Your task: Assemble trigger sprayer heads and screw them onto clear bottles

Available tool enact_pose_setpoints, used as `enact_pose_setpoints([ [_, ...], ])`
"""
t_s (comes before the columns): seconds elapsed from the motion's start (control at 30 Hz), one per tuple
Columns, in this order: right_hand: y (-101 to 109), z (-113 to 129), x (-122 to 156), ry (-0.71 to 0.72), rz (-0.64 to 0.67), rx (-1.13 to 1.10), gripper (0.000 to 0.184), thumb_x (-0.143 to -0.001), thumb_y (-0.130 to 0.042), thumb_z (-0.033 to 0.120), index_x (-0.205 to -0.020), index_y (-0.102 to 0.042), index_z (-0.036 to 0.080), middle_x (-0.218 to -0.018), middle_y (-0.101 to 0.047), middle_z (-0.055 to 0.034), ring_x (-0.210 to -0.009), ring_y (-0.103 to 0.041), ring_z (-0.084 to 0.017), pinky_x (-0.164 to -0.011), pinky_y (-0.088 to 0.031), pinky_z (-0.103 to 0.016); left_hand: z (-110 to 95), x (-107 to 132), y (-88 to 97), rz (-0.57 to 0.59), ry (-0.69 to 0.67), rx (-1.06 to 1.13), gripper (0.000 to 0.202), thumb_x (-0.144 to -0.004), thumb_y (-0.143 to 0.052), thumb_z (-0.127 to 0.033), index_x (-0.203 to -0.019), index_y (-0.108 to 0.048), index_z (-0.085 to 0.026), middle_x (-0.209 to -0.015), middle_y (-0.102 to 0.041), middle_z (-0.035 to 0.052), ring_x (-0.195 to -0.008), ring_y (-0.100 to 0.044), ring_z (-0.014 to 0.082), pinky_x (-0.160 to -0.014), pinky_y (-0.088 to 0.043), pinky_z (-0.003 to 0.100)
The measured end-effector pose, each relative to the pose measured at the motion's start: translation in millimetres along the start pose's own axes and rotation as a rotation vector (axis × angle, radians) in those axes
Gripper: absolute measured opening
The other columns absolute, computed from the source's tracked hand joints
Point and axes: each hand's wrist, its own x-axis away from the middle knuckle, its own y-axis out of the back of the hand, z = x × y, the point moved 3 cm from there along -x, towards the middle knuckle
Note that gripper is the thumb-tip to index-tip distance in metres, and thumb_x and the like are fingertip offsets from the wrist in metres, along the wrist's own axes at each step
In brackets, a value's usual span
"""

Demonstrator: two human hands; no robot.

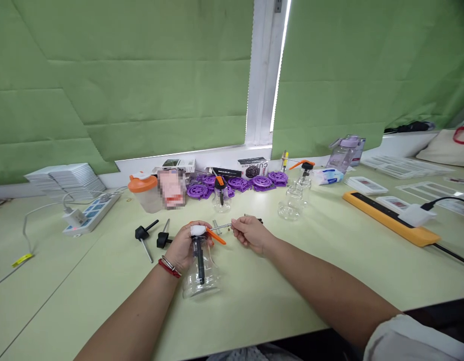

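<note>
My left hand (181,248) is wrapped around the neck of a clear spray bottle (214,275), which tilts slightly on the table. A white cap (198,230) tops it, an orange trigger lever (217,237) juts out to the right, and a black tube hangs inside. Between the fingertips of my right hand (251,233) is the far end of a thin metal rod (221,227); its other end reaches the bottle's head. Left of my left hand lie two black pump heads (142,232) with metal rods. A dark comb-like piece (254,218) is partly hidden behind my right hand.
Similar bottles with orange levers stand behind, one in the middle (221,198) and several at right (289,208). Purple round parts (239,184) lie along the wall. An orange-lidded shaker (144,193), a white power strip (94,213) and a yellow power strip (390,218) flank the work area.
</note>
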Motion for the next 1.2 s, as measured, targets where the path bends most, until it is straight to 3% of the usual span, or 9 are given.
enact_pose_setpoints([
  [0.1, 0, 3, -3, 0.102, -0.01, -0.004, 0.022, -0.065, -0.069, 0.031, -0.072, -0.057, 0.015, -0.055, -0.056, 0.0032, -0.041, -0.044, -0.005, -0.039, -0.034, -0.018, 1, -2, 2.1, 0.023, 0.012, 0.002, 0.015, -0.063, -0.061, -0.02, -0.076, -0.061, -0.012, -0.053, -0.061, 0.0036, -0.047, -0.057, 0.0147, -0.049, -0.045, 0.026],
  [0.2, 6, 9, -4, 0.184, -0.064, 0.106, 0.016, -0.068, -0.063, 0.027, -0.079, -0.059, 0.015, -0.06, -0.057, 0.002, -0.047, -0.049, -0.009, -0.046, -0.041, -0.023, 1, -4, 6.9, 0.031, 0.017, 0.028, 0.015, -0.066, -0.059, -0.022, -0.077, -0.062, -0.012, -0.054, -0.062, 0.0045, -0.048, -0.057, 0.0155, -0.048, -0.045, 0.026],
  [0.3, 10, 16, 0, 0.301, -0.126, 0.52, 0.013, -0.076, -0.054, 0.024, -0.081, -0.063, 0.016, -0.066, -0.061, -0.0012, -0.056, -0.055, -0.013, -0.057, -0.043, -0.027, -1, -4, 11.8, 0.006, 0.014, 0.057, 0.016, -0.068, -0.058, -0.024, -0.08, -0.062, -0.013, -0.055, -0.062, 0.0043, -0.049, -0.057, 0.0156, -0.046, -0.044, 0.025],
  [0.4, 2, 16, 5, 0.421, -0.065, 1.068, 0.019, -0.081, -0.049, 0.019, -0.073, -0.065, 0.016, -0.077, -0.065, -0.0065, -0.075, -0.059, -0.017, -0.07, -0.042, -0.028, -4, -2, 14.5, -0.036, -0.004, 0.064, 0.016, -0.069, -0.058, -0.023, -0.08, -0.062, -0.013, -0.056, -0.062, 0.0038, -0.051, -0.058, 0.0155, -0.047, -0.045, 0.024],
  [0.53, -8, 3, 4, 0.371, -0.019, 1.419, 0.022, -0.084, -0.047, 0.021, -0.076, -0.066, 0.015, -0.087, -0.065, -0.01, -0.082, -0.059, -0.019, -0.07, -0.039, -0.027, -6, -1, 14.1, -0.062, -0.005, 0.072, 0.015, -0.068, -0.058, -0.022, -0.08, -0.062, -0.013, -0.055, -0.062, 0.0031, -0.05, -0.058, 0.0155, -0.048, -0.046, 0.025],
  [0.83, -11, -2, -7, 0.328, -0.091, 1.454, 0.026, -0.087, -0.045, 0.029, -0.08, -0.066, 0.015, -0.088, -0.065, -0.0088, -0.085, -0.059, -0.018, -0.074, -0.038, -0.026, -4, -2, 15.1, -0.055, -0.015, 0.073, 0.015, -0.068, -0.057, -0.02, -0.08, -0.062, -0.013, -0.056, -0.061, 0.0039, -0.051, -0.058, 0.015, -0.047, -0.045, 0.024],
  [1.03, -11, -2, -9, 0.356, -0.147, 1.391, 0.021, -0.086, -0.047, 0.024, -0.079, -0.065, 0.015, -0.087, -0.065, -0.0087, -0.085, -0.059, -0.018, -0.075, -0.039, -0.027, -6, -3, 17.0, -0.073, -0.026, 0.11, 0.015, -0.066, -0.06, -0.02, -0.079, -0.061, -0.013, -0.059, -0.063, 0.0042, -0.053, -0.059, 0.0156, -0.048, -0.046, 0.024],
  [1.13, -11, 4, 0, 0.399, -0.158, 1.236, 0.027, -0.087, -0.046, 0.03, -0.072, -0.062, 0.015, -0.081, -0.065, -0.0094, -0.08, -0.059, -0.019, -0.072, -0.04, -0.028, -9, -2, 18.9, -0.131, -0.058, 0.145, 0.017, -0.066, -0.06, -0.023, -0.08, -0.06, -0.014, -0.058, -0.062, 0.003, -0.054, -0.059, 0.0167, -0.048, -0.046, 0.026],
  [1.2, -15, 8, 10, 0.365, -0.093, 0.986, 0.04, -0.088, -0.041, 0.044, -0.067, -0.059, 0.015, -0.073, -0.063, -0.0087, -0.07, -0.059, -0.018, -0.065, -0.041, -0.028, -13, -1, 20.2, -0.203, -0.131, 0.177, 0.018, -0.067, -0.06, -0.025, -0.081, -0.059, -0.015, -0.058, -0.061, 0.0019, -0.056, -0.06, 0.0168, -0.05, -0.047, 0.026],
])
